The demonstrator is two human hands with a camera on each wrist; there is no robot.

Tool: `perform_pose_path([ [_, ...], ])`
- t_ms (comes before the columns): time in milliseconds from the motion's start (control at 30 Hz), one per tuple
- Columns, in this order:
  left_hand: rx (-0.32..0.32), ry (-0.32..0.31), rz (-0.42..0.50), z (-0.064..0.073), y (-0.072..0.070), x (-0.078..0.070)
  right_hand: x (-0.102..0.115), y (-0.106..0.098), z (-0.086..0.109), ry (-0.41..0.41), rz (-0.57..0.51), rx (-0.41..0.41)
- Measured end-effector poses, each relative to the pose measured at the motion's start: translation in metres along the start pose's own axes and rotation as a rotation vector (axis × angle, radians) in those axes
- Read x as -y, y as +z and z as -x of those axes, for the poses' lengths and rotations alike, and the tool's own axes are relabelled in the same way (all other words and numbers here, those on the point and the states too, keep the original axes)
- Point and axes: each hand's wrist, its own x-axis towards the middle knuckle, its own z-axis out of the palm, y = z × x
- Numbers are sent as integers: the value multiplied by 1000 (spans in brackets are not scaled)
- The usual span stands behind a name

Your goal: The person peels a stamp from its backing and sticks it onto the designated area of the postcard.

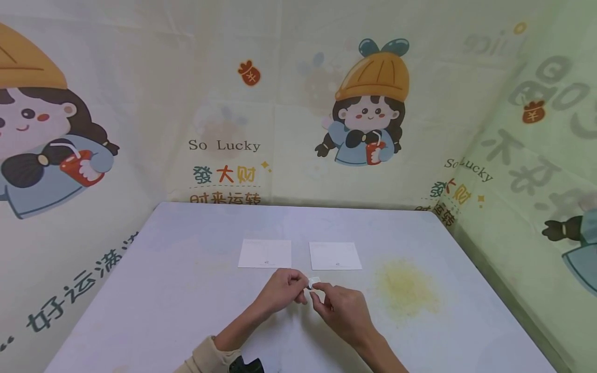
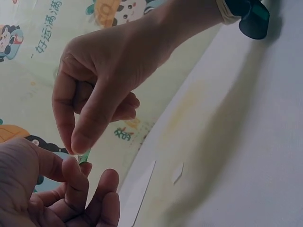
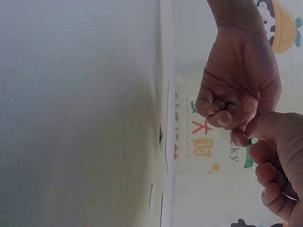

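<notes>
Pinching one thin green sliver (image 3: 249, 157) between them, the left hand (image 1: 282, 290) and right hand (image 1: 345, 311) met above the white tabletop (image 1: 163, 290) — neither plainly nearer — while its free end jutted past their grip.

A yellow stain (image 1: 406, 287) marks the pale table (image 1: 154, 305); behind, a cartoon-printed backdrop (image 1: 294, 129).

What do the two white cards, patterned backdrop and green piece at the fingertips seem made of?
White cards: probably matte paper or cardstock; thin, flat, crisp-edged. Patterned backdrop: likely matte fabric, given soft creases. Green piece: perhaps plastic or paper; partly hidden, finish unclear.
</notes>
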Motion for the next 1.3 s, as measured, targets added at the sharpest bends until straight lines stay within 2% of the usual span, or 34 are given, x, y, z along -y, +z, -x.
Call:
perform_pose_path([
  [367, 15, -31, 67, 2, 0, -3, 2, -1, 0, 5, 8, 59],
  [800, 34, -31, 79, 3, 3, -1, 2, 0, 2, -9, 18, 47],
  [1100, 40, -24, 73, 3, 3, -4, 0, -1, 3, 74, 18, 38],
  [1300, 20, -3, 11, 2, 3, -4, -5, -3, 7, 124, -35, 14],
])
